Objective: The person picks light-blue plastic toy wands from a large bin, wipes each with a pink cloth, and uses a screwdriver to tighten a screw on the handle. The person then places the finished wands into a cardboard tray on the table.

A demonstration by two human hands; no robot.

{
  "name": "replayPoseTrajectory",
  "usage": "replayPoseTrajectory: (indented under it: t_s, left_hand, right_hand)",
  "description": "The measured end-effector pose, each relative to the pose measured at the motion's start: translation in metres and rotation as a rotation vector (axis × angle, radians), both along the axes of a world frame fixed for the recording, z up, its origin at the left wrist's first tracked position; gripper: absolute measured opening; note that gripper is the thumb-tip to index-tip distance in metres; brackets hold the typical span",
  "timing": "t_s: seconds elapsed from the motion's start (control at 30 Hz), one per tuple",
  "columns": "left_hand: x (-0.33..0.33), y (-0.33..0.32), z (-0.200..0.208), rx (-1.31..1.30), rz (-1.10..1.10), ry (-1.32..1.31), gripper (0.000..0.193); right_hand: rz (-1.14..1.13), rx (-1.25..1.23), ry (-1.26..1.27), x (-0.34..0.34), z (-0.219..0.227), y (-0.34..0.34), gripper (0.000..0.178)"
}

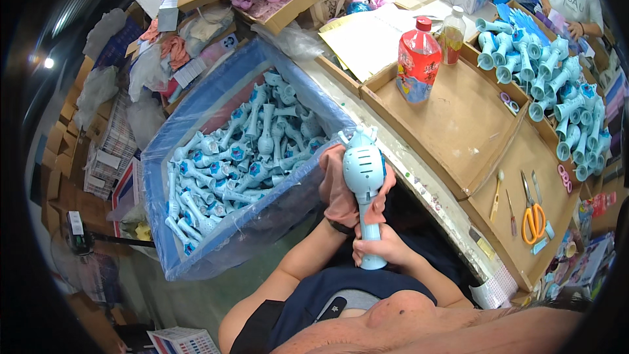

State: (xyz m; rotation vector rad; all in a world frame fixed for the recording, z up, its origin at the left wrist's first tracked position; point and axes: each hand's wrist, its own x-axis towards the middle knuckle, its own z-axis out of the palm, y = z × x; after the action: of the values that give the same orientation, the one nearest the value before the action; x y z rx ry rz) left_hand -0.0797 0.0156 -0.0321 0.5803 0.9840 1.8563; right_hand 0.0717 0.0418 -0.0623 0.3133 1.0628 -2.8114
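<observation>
In front of my chest stands a light-blue plastic toy wand (pixel 364 169), upright, with a rounded slotted head, small points on top and a handle that flares at the base. My right hand (pixel 388 247) is closed round the lower handle. A pink cloth (pixel 333 174) covers most of my left hand (pixel 331 198), which grips it against the far side and edges of the head. The cloth hides those fingers. To the left, a big bin lined with blue plastic (pixel 219 239) holds a heap of similar light-blue toy wands (pixel 265 134).
Right of me runs a workbench with cardboard trays (pixel 452 137). On it are a red-capped bottle (pixel 419 59), a clear bottle (pixel 452 36), orange scissors (pixel 533 219) and stacked light-blue wands (pixel 557 78). Another person (pixel 570 0) stands at the far right. Boxes and bags line the left.
</observation>
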Motion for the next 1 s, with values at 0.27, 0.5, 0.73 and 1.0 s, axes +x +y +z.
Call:
replayPoseTrajectory:
  t_s: [0.27,0.5,0.73,1.0]
  left_hand:
    - [-0.02,-0.003,0.008,0.127,0.099,0.086,0.046]
    - [-0.038,-0.004,-0.003,-0.046,-0.332,0.589,0.026]
    - [-0.03,-0.012,-0.01,0.007,-0.191,0.106,0.039]
    - [-0.017,-0.014,-0.007,-0.205,0.06,-0.728,0.064]
  right_hand:
    - [0.014,1.419,-0.333,0.027,-0.01,0.014,0.044]
    - [0.352,1.457,-0.388,0.061,0.024,0.03,0.037]
    - [0.327,1.538,-0.421,0.06,0.028,0.024,0.034]
    - [0.317,1.589,-0.394,0.061,0.035,0.027,0.032]
